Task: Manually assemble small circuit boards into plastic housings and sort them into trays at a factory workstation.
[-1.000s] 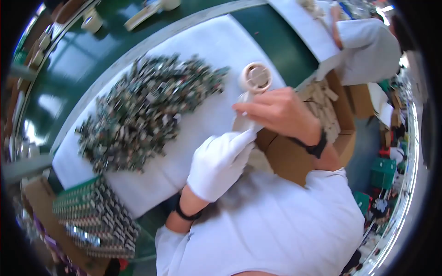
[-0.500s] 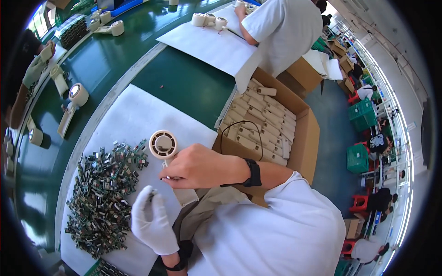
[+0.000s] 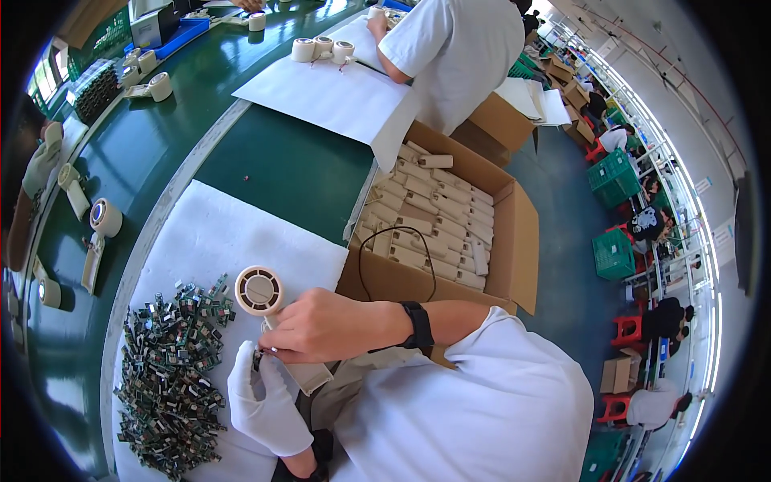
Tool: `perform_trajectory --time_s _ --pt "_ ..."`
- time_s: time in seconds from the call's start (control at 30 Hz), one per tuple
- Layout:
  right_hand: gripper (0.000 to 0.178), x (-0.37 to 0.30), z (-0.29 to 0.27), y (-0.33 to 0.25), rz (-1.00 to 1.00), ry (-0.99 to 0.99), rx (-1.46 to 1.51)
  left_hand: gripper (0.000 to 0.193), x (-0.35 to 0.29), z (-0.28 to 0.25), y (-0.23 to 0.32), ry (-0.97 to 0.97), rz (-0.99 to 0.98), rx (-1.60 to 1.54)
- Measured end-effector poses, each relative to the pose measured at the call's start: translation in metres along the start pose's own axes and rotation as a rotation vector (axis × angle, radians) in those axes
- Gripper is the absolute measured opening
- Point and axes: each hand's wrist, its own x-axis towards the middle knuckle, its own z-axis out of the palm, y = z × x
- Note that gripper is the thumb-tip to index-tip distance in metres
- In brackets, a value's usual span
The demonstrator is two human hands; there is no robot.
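My left hand (image 3: 265,406), in a white glove, pinches a small circuit board (image 3: 257,361) between thumb and fingertips. Close against those fingertips is my bare right hand (image 3: 313,328), its fingers pinched together; what they hold is hidden. A cream handheld-fan part (image 3: 259,291) lies on the white sheet just beyond my right hand, its round slotted head facing up. The open handle (image 3: 309,377) shows below my right wrist, and the hand hides the part between. Left of my gloved hand spreads a heap of small green circuit boards (image 3: 173,377).
A cardboard box (image 3: 514,241) of cream handle shells, with a dark cable across it, stands to the right. Ahead, a co-worker in a white shirt (image 3: 462,64) sits beside another white sheet (image 3: 321,96) with several fan parts. More fan parts (image 3: 104,217) lie on the green bench at left.
My hands have come together, bringing the board in my left fingertips up to my right fingers. The view has shifted, so the fan part appears lower and further left.
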Motion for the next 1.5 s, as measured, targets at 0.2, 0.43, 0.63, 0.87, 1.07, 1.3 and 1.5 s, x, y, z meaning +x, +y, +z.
perform_trajectory --time_s 0.2,0.43,0.63,0.87,1.07,1.3,1.5 --pt "0.016 -0.002 0.001 -0.006 -0.043 0.028 -0.197 0.03 -0.005 0.006 -0.001 0.059 0.087 0.127" --pt "0.017 -0.002 0.001 -0.011 -0.036 0.026 -0.24 0.03 -0.006 0.001 0.001 0.034 -0.057 -0.02" --pt "0.017 0.001 0.007 -0.001 -0.033 0.065 -0.095 0.031 0.002 -0.006 -0.001 0.039 -0.023 -0.04" --pt "0.011 0.006 -0.002 -0.01 0.134 0.101 -0.037 0.036 0.011 -0.007 -0.001 -0.027 -0.037 -0.213" --pt "0.011 0.01 -0.003 -0.019 0.185 0.06 0.016 0.038 0.01 -0.01 -0.009 -0.076 -0.016 -0.215" --pt "0.012 0.008 -0.003 -0.021 0.159 0.092 -0.008 0.038 0.007 -0.009 -0.008 -0.081 0.027 -0.156" --pt "0.01 0.003 -0.006 -0.01 0.076 0.094 -0.029 0.031 0.007 -0.004 -0.001 -0.078 0.028 -0.121"
